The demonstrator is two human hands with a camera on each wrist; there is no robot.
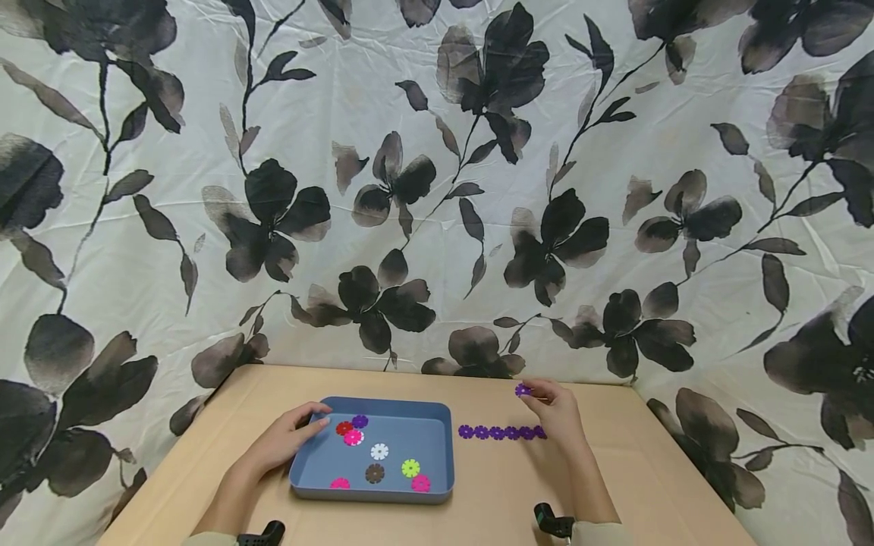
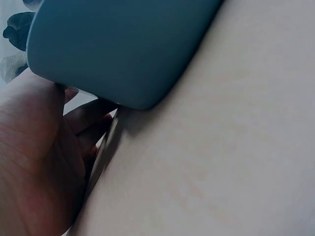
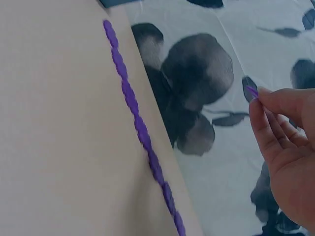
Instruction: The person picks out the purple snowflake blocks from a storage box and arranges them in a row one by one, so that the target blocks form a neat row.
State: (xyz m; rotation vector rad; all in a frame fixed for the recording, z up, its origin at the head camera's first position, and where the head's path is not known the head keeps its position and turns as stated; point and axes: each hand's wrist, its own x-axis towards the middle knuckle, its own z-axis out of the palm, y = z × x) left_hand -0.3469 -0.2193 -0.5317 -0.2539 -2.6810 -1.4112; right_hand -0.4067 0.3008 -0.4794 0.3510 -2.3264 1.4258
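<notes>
My right hand [image 1: 556,413] pinches one purple notched disc [image 1: 522,390] between thumb and fingertips, raised above the table. In the right wrist view the disc [image 3: 252,91] shows edge-on at the fingertips. Below it, a straight row of purple notched discs [image 1: 497,433] lies on the table; the right wrist view shows the row [image 3: 142,132] linked end to end. My left hand [image 1: 283,438] grips the left side of a blue-grey tray [image 1: 382,409], thumb over the rim. Some of its fingers are hidden behind the tray wall [image 2: 113,49] in the left wrist view.
Inside the tray lie several loose discs: purple [image 1: 359,421], red [image 1: 344,428], white [image 1: 378,451], brown [image 1: 374,473], yellow-green [image 1: 410,468] and pink [image 1: 420,483]. The tan table [image 1: 492,500] ends at a floral cloth [image 1: 444,227] behind it.
</notes>
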